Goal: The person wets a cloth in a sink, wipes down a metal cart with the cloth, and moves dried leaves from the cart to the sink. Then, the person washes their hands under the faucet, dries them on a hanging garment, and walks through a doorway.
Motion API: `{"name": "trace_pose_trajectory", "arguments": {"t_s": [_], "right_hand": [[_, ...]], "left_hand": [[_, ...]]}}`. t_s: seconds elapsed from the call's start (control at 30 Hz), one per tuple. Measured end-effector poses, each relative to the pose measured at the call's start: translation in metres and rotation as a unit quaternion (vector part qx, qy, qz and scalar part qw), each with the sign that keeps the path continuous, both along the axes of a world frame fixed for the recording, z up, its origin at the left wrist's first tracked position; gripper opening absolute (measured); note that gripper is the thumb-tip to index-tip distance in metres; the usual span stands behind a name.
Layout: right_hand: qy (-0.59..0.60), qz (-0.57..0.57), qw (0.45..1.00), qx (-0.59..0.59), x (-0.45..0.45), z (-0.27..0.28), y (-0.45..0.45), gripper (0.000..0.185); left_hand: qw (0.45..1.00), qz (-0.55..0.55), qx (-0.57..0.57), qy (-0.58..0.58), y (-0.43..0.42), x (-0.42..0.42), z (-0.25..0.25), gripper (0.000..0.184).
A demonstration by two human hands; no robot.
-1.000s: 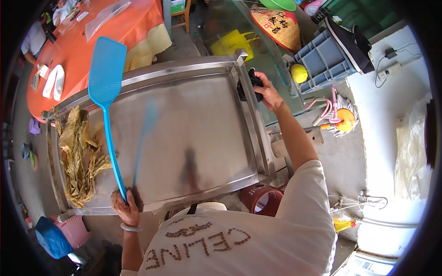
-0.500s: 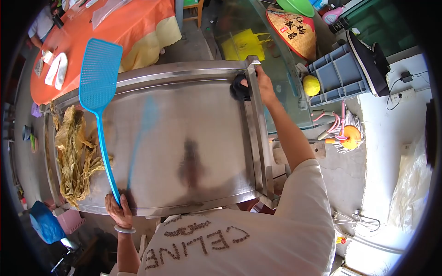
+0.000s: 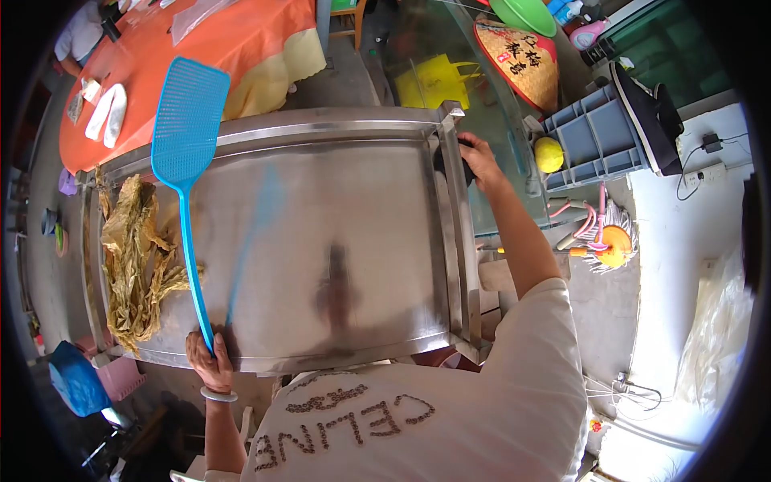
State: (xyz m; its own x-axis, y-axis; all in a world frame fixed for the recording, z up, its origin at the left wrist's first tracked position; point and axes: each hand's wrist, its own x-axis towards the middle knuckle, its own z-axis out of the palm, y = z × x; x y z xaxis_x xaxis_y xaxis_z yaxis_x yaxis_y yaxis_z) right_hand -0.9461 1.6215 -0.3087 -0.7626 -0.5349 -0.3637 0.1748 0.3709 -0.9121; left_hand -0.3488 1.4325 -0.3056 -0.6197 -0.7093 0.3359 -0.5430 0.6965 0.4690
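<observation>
Head view: left hand (image 3: 210, 364) holds one flyswatter (image 3: 189, 122), right hand (image 3: 482, 162) one black cloth (image 3: 439, 161).

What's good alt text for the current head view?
A person's left hand holds a blue fly swatter over a steel table; the right hand grips a black cloth at its right rail. Crumpled yellow-brown leafy material lies at the left.

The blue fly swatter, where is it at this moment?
In the head view, the blue fly swatter is on the left side, upright in the picture, held in the left hand, just right of the crumpled brown leaves.
</observation>
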Motion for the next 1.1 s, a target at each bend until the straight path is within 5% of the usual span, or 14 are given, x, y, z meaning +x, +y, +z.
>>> {"name": "trace_pose_trajectory", "arguments": {"t_s": [0.1, 0.2, 0.3, 0.33, 0.43, 0.6, 0.77, 0.9, 1.1], "right_hand": [[0.064, -0.099, 0.992, -0.036, 0.008, -0.017, 0.027, 0.031], [0.059, -0.076, 0.987, -0.130, 0.053, 0.006, 0.040, 0.034], [0.157, 0.016, 0.983, -0.097, 0.076, -0.014, 0.059, 0.044], [0.314, 0.092, 0.945, -0.020, 0.081, -0.010, 0.068, 0.056], [0.336, 0.111, 0.928, 0.118, 0.116, 0.001, 0.091, 0.065], [0.242, 0.143, 0.938, 0.201, 0.165, 0.014, 0.130, 0.075], [0.143, 0.154, 0.966, 0.152, 0.200, 0.007, 0.170, 0.080], [0.007, 0.186, 0.975, 0.120, 0.231, 0.060, 0.160, 0.065], [-0.077, 0.258, 0.952, 0.144, 0.203, 0.012, 0.186, 0.067]], "left_hand": [[1.000, 0.003, 0.003, 0.006, 0.001, -0.002, 0.000, 0.019], [1.000, 0.005, 0.012, -0.005, 0.001, 0.001, 0.001, 0.020], [1.000, 0.003, 0.020, -0.005, 0.001, 0.002, -0.003, 0.025], [1.000, 0.003, 0.018, -0.005, 0.000, 0.003, -0.003, 0.025], [1.000, 0.001, 0.022, 0.007, 0.001, 0.001, -0.003, 0.021], [1.000, 0.002, 0.024, 0.014, 0.003, 0.001, -0.001, 0.019], [0.999, -0.008, 0.023, 0.023, 0.004, 0.001, -0.001, 0.018], [1.000, -0.002, 0.022, 0.017, 0.004, 0.003, -0.002, 0.019], [1.000, 0.003, 0.029, 0.012, 0.004, 0.004, 0.000, 0.020]]}}
